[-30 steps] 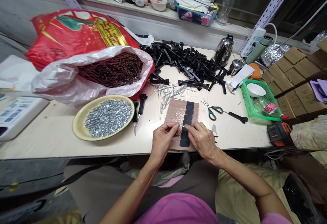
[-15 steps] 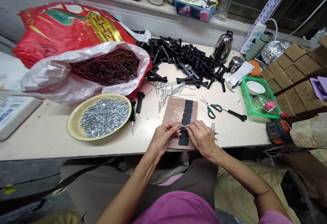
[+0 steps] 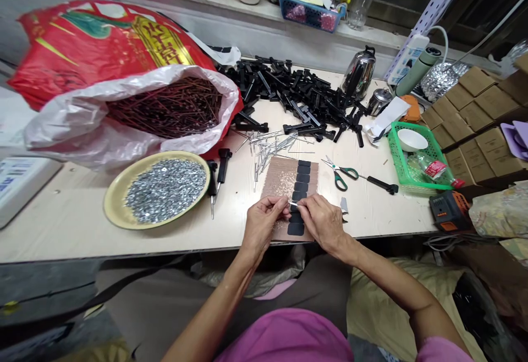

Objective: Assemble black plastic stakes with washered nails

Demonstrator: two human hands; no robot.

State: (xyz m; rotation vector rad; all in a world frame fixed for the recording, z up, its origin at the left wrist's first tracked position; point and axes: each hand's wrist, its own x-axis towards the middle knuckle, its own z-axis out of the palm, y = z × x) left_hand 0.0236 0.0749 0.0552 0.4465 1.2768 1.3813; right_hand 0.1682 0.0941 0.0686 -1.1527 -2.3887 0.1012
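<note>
My left hand (image 3: 263,220) and my right hand (image 3: 324,221) face each other just above a brown ribbed board (image 3: 278,172). Between their pinched fingertips spans a small, thin, pale metal pin (image 3: 293,203), its ends hidden by the fingers. A row of black rounded patches (image 3: 302,178) runs down the board beneath, with pale crumbs scattered to the left of it. Past the board's far edge lies a loose heap of thin metal rods (image 3: 270,147). Green-handled scissors (image 3: 340,174) rest to the right, near a black-handled tool (image 3: 381,184).
A yellow bowl of small metal pieces (image 3: 113,208) stands at left, before a red sack (image 3: 103,43) full of brownish rods. Black plastic parts (image 3: 297,92) pile up at the back. On the right are a green basket (image 3: 396,153), a steel flask (image 3: 358,73) and cardboard boxes (image 3: 495,103).
Both hands keep their pinch over the board and have barely shifted. The whole view has moved slightly, so the sack and bowl sit a little further left.
</note>
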